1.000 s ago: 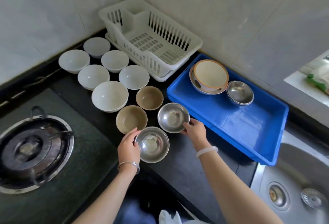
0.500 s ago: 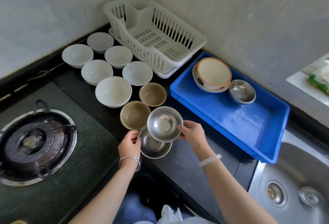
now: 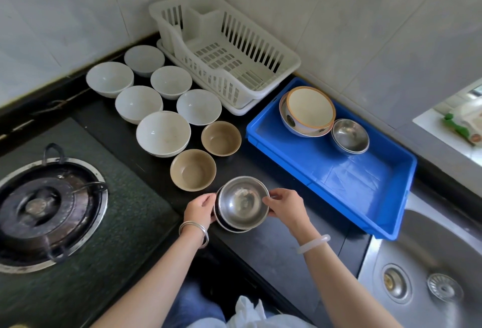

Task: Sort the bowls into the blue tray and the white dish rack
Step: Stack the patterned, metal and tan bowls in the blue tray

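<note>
Nesting steel bowl (image 3: 242, 201) into second steel bowl (image 3: 229, 224) at counter (image 3: 273, 244) front edge, mouths up, round, no long axis. Your left hand (image 3: 199, 209) and right hand (image 3: 285, 206) pinch rims, fingers closed. Risk: slick stack slips on carry to blue tray (image 3: 339, 171).

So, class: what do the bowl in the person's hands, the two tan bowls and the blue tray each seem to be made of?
Bowl in hands: probably stainless steel, with a shiny grey surface that mirrors the light.
Tan bowls: likely glazed ceramic, opaque with a soft sheen; melamine is possible.
Blue tray: apparently moulded plastic, uniform in colour and glossy.
</note>
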The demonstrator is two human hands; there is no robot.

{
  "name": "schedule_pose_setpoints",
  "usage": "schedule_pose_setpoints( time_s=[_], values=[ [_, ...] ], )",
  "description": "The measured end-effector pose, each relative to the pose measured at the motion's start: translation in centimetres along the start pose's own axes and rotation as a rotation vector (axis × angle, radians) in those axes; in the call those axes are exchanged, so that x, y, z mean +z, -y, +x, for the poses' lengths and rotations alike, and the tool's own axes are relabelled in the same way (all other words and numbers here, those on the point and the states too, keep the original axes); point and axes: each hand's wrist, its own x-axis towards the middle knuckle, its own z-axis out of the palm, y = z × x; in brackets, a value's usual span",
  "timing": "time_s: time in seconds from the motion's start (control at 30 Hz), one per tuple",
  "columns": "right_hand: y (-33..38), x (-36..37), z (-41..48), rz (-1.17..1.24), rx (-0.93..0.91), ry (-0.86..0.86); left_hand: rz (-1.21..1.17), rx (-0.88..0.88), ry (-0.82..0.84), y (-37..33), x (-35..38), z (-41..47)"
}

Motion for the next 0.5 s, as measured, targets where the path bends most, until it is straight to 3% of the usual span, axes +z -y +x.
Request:
schedule_pose_setpoints(
  time_s=[0.33, 0.5],
  values=[
    [-1.4, 1.0, 0.6, -0.019, 0.070, -0.002, 0.053, -0.025, 0.079, -0.4, -0.2, -0.2],
    [-1.9, 1.3, 0.9, 0.155, 0.188, 0.141, 0.033, -0.078, 0.116, -0.9, -0.2, -0.2]
  ],
)
